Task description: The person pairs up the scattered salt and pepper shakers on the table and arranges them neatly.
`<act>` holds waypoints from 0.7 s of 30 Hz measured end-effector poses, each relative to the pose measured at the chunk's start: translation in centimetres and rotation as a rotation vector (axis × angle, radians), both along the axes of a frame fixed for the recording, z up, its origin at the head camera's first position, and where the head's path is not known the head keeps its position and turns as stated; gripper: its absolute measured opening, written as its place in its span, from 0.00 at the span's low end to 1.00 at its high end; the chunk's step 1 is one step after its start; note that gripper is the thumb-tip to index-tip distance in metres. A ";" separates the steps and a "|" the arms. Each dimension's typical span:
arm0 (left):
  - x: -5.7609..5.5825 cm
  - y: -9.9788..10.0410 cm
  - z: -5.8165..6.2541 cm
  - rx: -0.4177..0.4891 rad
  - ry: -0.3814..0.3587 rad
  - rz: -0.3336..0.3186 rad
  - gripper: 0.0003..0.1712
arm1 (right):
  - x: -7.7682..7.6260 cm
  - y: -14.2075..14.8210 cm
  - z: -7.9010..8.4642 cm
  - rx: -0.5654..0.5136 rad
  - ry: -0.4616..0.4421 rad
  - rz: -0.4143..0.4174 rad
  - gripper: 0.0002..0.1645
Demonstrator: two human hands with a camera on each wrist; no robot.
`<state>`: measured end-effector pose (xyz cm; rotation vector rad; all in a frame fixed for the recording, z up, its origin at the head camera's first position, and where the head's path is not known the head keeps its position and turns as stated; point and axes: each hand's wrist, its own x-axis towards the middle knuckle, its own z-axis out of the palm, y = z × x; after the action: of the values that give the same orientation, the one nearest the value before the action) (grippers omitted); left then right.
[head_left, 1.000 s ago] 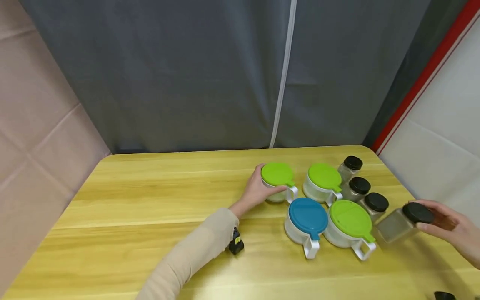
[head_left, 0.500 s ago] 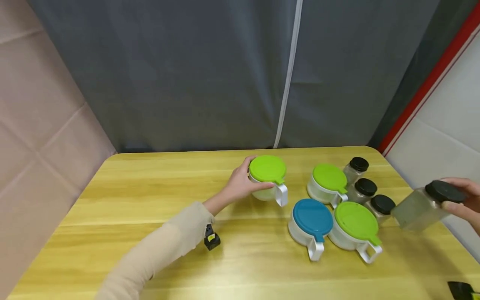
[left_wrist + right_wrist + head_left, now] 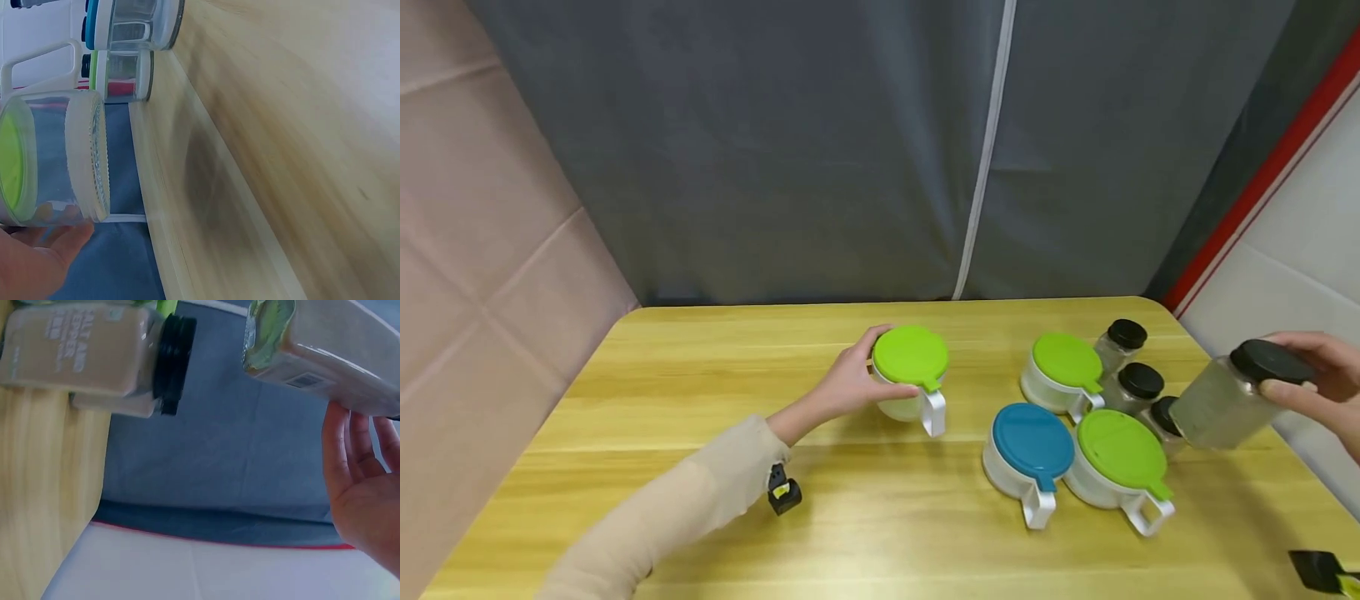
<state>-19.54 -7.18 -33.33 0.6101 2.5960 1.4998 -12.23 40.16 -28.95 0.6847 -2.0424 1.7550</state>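
My left hand [image 3: 850, 379] grips a round glass jar with a green lid [image 3: 912, 358] and a white handle, thumb and fingers around its side. In the left wrist view that jar [image 3: 53, 159] hangs above the table, its shadow on the wood. On the right, my right hand [image 3: 1318, 383] holds a clear square spice jar [image 3: 1210, 408] by its black-capped end, tilted and raised. Fingers support this jar's body [image 3: 344, 353] in the right wrist view, where its greyish-brown contents and a barcode show.
Between the hands stand a blue-lidded jar [image 3: 1033, 446], two green-lidded jars, one at the front [image 3: 1122, 450] and one behind [image 3: 1066, 360], and three black-capped spice jars, one at the back [image 3: 1126, 335]. The wooden table [image 3: 700, 358] meets a grey curtain [image 3: 812, 167] and a white right wall.
My left hand has carried the green-lidded jar left, off the table and away from the group. My right hand has lifted the spice jar higher, up and away from the other jars' row.
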 end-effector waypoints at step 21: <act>-1.5 -8.0 3.2 0.072 0.051 -0.191 0.45 | -1.6 -7.8 6.0 0.459 -0.162 -0.250 0.25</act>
<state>-21.05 -15.22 -30.08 0.8867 2.4465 1.5409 -13.78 32.32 -22.94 0.3913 -2.5491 1.2479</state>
